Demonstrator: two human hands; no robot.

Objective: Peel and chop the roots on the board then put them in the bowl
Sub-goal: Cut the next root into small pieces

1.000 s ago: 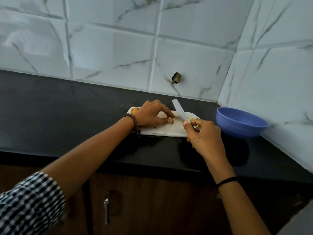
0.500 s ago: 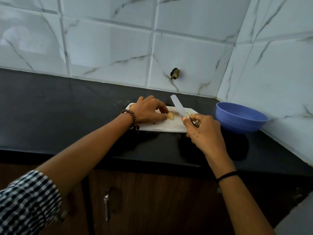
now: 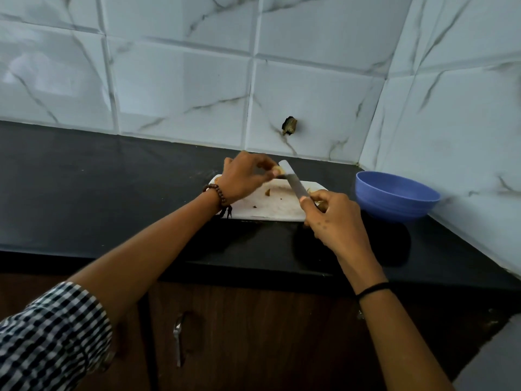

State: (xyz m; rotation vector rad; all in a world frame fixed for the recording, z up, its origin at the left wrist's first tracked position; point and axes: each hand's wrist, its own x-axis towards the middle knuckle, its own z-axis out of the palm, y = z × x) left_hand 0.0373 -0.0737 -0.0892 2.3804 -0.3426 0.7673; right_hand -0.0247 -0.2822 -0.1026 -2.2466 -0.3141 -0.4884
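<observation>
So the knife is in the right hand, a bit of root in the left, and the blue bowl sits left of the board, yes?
Not quite: the head view shows the bowl to the right of the board. The right hand does hold the knife, and the left hand pinches the root.

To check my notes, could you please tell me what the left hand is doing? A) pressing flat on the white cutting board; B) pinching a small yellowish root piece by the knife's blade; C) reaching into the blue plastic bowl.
B: the left hand pinches the small yellowish root piece beside the pale knife blade, above the white cutting board.
</observation>
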